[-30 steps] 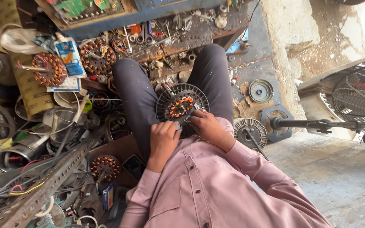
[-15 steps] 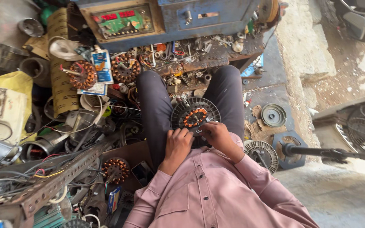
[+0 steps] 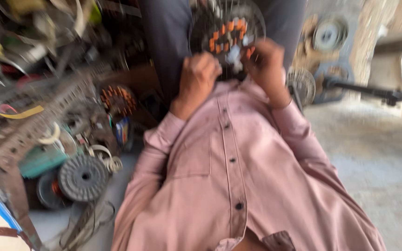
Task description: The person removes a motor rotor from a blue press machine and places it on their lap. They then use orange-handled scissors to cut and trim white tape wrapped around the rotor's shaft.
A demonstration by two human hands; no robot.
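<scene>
A round dark motor stator with copper-orange windings (image 3: 226, 32) rests on my lap between my dark trousers. My left hand (image 3: 200, 74) is curled against its near left edge. My right hand (image 3: 267, 62) grips its near right edge, fingers over the windings. Motion blur hides the fingertips. My pink buttoned shirt (image 3: 238, 176) fills the lower middle of the view.
Piled scrap lies at left: another copper-wound stator (image 3: 117, 100), a dark ribbed disc (image 3: 83, 177), a perforated metal bar (image 3: 38, 111), wires. At right are a round grey part (image 3: 329, 33), a wire fan guard (image 3: 301, 83), a dark rod (image 3: 373, 92) and concrete floor (image 3: 378, 167).
The view has tilted down toward my chest and blurred. The stator and both hands now sit at the top edge; the workbench behind is out of view. Both hands stay on the stator.
</scene>
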